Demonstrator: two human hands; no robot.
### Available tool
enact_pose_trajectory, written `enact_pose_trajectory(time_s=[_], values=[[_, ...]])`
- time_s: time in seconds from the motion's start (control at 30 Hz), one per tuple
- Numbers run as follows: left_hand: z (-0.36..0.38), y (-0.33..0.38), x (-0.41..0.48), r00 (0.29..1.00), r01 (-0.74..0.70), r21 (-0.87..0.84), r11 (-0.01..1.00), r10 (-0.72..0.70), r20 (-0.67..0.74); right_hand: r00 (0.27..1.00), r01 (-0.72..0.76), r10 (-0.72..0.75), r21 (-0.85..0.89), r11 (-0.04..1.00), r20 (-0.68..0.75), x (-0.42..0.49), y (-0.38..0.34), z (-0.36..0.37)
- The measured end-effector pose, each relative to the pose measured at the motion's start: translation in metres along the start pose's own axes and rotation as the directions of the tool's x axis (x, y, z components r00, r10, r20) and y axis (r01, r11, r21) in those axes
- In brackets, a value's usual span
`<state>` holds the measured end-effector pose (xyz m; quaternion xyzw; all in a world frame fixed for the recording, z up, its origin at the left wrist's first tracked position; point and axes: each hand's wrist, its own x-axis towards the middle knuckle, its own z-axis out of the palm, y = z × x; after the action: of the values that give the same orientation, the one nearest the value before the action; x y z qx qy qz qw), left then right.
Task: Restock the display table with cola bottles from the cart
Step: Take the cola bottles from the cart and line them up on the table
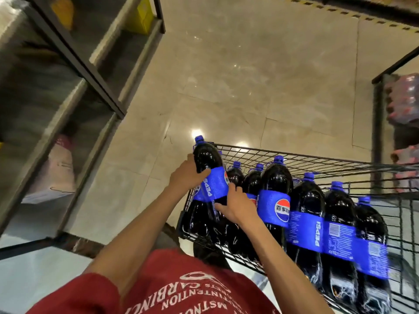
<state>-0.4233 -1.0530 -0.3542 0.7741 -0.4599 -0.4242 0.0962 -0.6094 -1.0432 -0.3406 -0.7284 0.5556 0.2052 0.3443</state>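
Entry: one cola bottle (205,156), held raised at the left end of the cart (317,164).
My left hand (188,175) and right hand (237,208) both gripped it; several bottles (276,184) stood in the cart, none yet placed.

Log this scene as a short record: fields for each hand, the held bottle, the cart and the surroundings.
left hand: grips the cola bottle's shoulder
right hand: grips the same bottle at its label
cola bottle: blue cap, at the cart's left end
cart: wire, holds more bottles standing
surroundings: metal shelf at left, glossy tiled floor
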Motion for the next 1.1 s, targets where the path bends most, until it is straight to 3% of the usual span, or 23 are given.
enact_pose_trajectory(time_s=[0.13,0.3,0.43,0.63,0.8,1.1], values=[[0.028,-0.005,0.022,0.992,0.095,-0.217,0.972,-0.110,-0.061,0.997,-0.009,-0.005,0.178,0.984,0.076,0.013,0.015,-0.001],[0.041,0.009,0.030,0.955,0.223,-0.520,0.825,-0.291,-0.052,0.995,-0.028,-0.007,0.348,0.937,0.100,0.026,0.021,0.004],[0.049,0.009,0.040,0.950,0.191,-0.618,0.763,-0.302,-0.078,0.991,-0.059,-0.013,0.513,0.856,0.135,0.033,0.028,0.011],[0.054,0.004,0.041,0.955,0.140,-0.712,0.688,-0.284,-0.086,0.981,-0.118,-0.009,0.630,0.768,0.194,0.046,0.036,0.022],[0.057,0.002,0.038,0.953,0.133,-0.754,0.643,-0.291,-0.079,0.977,-0.069,-0.091,0.691,0.719,0.193,0.052,0.040,0.020],[0.055,0.006,0.030,0.953,0.110,-0.764,0.636,-0.285,-0.100,0.985,-0.042,-0.087,0.704,0.709,0.147,0.046,0.035,0.023]])
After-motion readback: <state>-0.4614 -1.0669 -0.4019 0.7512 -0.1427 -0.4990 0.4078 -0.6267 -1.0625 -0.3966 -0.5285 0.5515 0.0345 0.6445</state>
